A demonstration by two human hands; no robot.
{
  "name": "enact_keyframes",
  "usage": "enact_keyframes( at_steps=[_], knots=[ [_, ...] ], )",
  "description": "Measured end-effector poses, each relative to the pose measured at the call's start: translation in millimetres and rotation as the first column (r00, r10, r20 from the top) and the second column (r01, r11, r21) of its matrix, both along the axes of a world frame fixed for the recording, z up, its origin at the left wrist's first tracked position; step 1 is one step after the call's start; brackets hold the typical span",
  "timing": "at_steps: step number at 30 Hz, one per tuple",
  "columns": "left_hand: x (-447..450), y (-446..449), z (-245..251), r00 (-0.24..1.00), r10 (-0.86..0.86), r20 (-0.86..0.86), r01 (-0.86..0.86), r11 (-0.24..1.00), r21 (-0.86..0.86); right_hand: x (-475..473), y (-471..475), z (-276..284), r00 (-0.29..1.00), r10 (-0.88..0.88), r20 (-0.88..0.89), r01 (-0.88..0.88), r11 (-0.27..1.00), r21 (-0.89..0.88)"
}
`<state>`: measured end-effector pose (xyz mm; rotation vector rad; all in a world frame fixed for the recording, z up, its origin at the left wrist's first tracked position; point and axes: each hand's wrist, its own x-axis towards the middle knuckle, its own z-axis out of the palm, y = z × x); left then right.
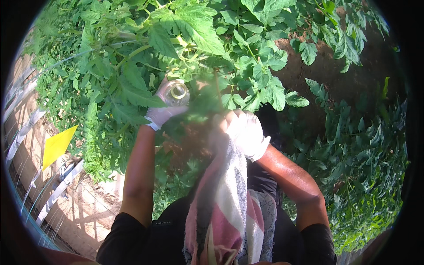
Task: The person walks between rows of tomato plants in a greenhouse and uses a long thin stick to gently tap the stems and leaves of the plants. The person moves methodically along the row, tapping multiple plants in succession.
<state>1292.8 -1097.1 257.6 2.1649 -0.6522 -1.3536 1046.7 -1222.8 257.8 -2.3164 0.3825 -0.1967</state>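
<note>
My left hand (167, 102), in a thin whitish glove, is closed round a small clear jar (177, 94), seen from above with its round rim towards me. Leafy green tomato plants (195, 28) stand around and above it. My right hand (243, 131), in a white glove lit brightly by the sun, is to the right of the jar and nearer my body. Its fingers are bunched at the top of a blurred thin brownish stick (217, 87) that points up towards the leaves; the fingertips are partly hidden. A pink and white towel (228, 212) hangs just below that hand.
A yellow card (59, 147) hangs at the left, near pale slats (59, 192) and strings. Dense tomato foliage (357, 159) fills the right side. Brown soil (294, 79) shows between the plants. Leaves and stems hang close around my left hand, with a pale string above it.
</note>
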Motion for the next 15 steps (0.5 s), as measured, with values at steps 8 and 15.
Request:
enact_keyframes(
  at_steps=[8,15],
  knots=[
    [-1,-7,5,0.997,-0.058,0.043,0.057,0.998,0.021,-3,3,8,0.997,0.033,0.067,-0.049,0.968,0.247],
    [-1,-6,5,0.998,-0.060,0.028,0.060,0.998,-0.015,2,14,3,0.998,0.012,0.066,-0.023,0.987,0.160]
  ],
)
